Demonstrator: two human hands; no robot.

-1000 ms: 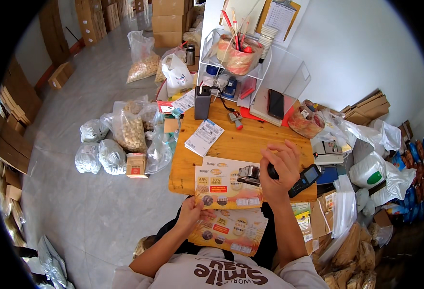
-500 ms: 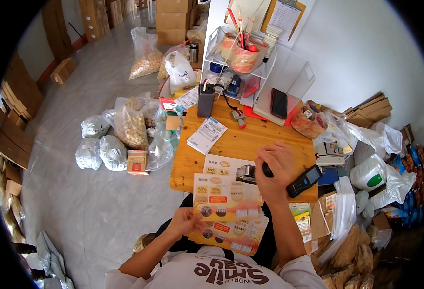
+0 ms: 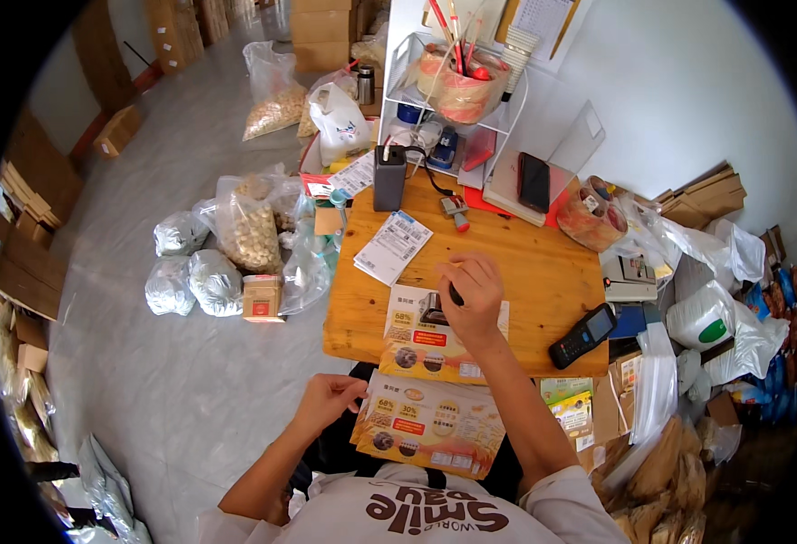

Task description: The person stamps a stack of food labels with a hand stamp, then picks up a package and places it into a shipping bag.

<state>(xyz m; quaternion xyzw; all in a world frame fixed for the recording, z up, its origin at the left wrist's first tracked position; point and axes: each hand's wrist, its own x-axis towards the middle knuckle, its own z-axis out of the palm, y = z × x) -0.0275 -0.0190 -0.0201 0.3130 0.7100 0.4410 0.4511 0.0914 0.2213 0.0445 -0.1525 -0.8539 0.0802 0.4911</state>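
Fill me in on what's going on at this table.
A person's right hand grips a stamp by its dark handle, at the upper part of a printed sheet on the table. The left hand is beside a lower pile of similar sheets near the lap; whether it touches them is unclear. White labels and a handheld scanner lie on the table.

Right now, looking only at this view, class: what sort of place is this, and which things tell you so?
Probably a small packing or storage room: cardboard boxes are stacked at the back, filled clear bags rest on the floor, and a handheld keypad device lies on the wooden table.
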